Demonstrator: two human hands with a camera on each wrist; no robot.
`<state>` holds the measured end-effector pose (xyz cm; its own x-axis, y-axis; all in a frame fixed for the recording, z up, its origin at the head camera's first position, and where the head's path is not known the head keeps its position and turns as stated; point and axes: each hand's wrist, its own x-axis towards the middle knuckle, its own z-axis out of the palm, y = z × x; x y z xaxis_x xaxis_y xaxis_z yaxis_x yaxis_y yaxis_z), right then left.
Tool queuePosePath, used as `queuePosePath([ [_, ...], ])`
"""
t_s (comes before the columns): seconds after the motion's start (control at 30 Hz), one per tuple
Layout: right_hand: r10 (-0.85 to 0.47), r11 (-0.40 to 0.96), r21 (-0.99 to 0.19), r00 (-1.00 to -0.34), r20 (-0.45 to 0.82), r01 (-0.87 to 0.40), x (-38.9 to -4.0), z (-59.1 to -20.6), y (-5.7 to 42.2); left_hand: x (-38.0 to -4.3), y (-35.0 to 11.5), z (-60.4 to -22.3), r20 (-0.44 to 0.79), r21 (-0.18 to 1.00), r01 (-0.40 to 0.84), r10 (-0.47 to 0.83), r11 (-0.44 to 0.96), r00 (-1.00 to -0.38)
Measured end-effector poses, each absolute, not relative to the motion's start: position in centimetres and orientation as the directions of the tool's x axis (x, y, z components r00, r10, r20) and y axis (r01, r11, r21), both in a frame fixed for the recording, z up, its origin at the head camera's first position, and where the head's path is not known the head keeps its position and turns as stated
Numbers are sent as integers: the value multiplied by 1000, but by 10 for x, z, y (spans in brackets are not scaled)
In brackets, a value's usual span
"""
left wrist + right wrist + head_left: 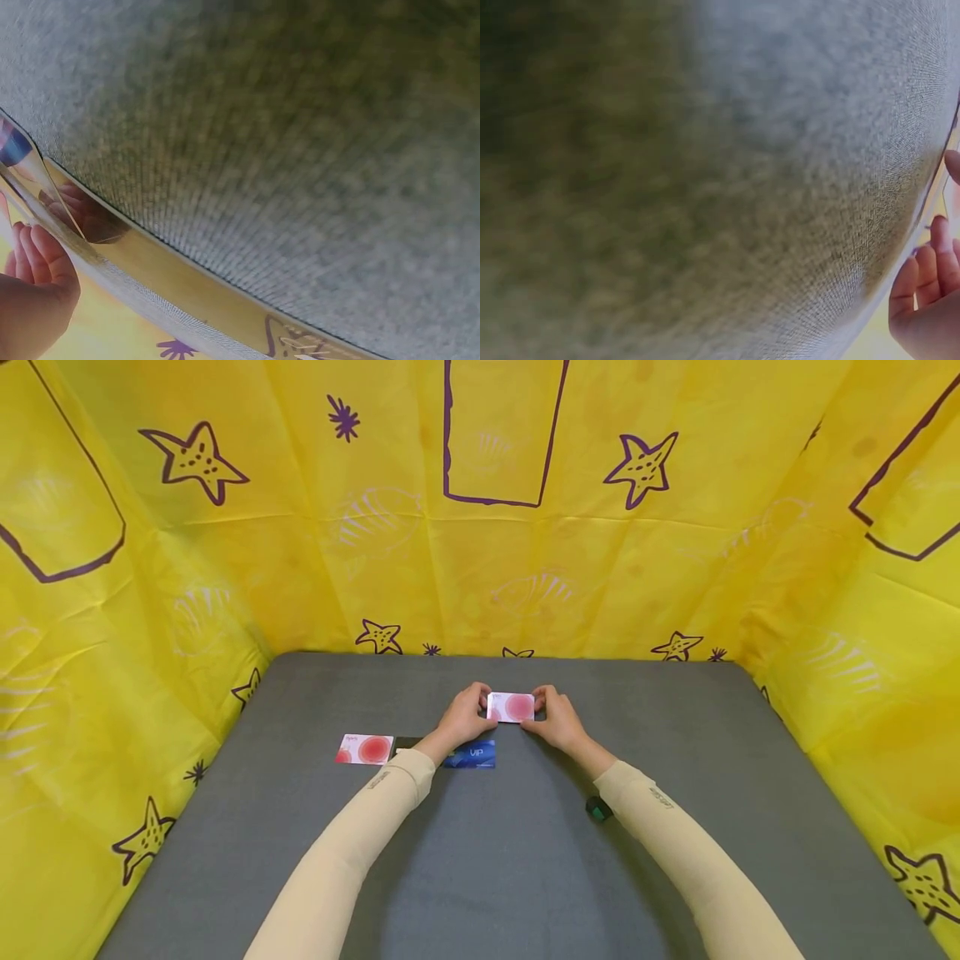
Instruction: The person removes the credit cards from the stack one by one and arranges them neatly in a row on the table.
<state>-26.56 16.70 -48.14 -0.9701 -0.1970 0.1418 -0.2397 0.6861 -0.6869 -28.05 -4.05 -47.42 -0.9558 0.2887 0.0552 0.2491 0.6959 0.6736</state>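
Note:
Between both hands is a white card with a pink circle, near the middle of the grey table. My left hand grips its left end, the thumb at the lower corner. At the right end, my right hand holds it the same way. Whether it is one card or a stack cannot be told. Only part of the left hand shows at the edge of the left wrist view. Fingers of the right hand appear at the lower right of the right wrist view.
Left of the hands, a white card with a red circle, a dark card and a blue VIP card lie in a row, partly behind the left forearm. Yellow cloth with starfish drawings surrounds the grey table.

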Motion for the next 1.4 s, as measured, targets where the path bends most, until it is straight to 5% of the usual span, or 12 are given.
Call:
queuePosePath([
  [1.4, -247, 659, -705, -961, 127, -263, -219, -481, 188, -241, -47, -475, 138, 709, 396, 436, 583, -889],
])
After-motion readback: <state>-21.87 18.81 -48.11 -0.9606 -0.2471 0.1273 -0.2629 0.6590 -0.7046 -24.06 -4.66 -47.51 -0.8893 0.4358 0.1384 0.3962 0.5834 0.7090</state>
